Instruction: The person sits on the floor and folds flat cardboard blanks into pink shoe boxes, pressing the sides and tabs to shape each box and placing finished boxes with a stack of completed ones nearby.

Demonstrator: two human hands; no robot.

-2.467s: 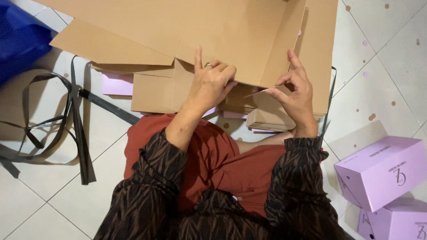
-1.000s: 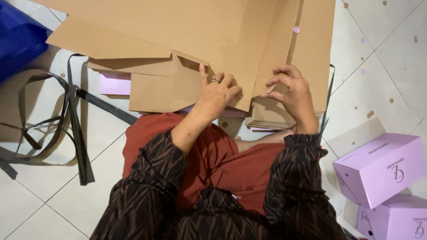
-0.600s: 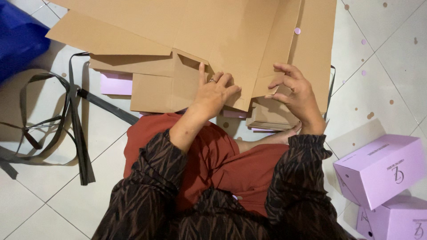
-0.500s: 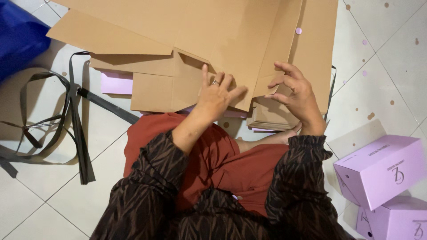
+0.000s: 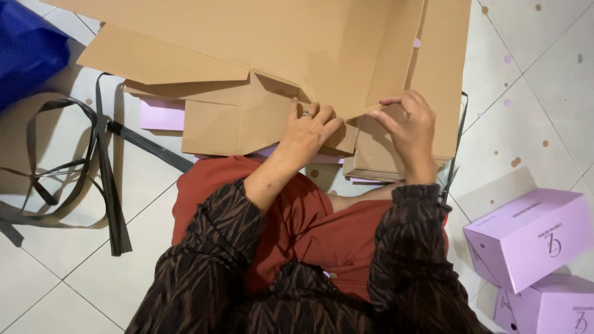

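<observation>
- Cardboard box blank (image 5: 291, 49), large and brown, fills the upper centre of the frame; its lower edge lies over a stack of flat cardboard blanks (image 5: 377, 161) at centre right.
- Left hand (image 5: 307, 133), centre frame, is flat and mostly open, fingers spread, pressing down on a folded flap (image 5: 241, 124) of the blank. It grips nothing.
- Right hand (image 5: 405, 127), right of centre, is part-curled; thumb and fingertips pinch the edge of an upright side panel (image 5: 396, 59) of the same blank.
- Step, as I read it: folding the blank into a box, one flap held down while the side panel is brought up along its crease.
- Next move calls for steady pressure from the left hand, so the crease does not spring back as the right hand folds.
- Grey strapping (image 5: 99, 161) lies looped on the white floor tiles (image 5: 80, 272), left of frame.
- Lilac cartons (image 5: 532, 232) are stacked at lower right, well apart from both hands.
- Flat lilac piece (image 5: 161, 114) shows under the cardboard, left of centre.
</observation>
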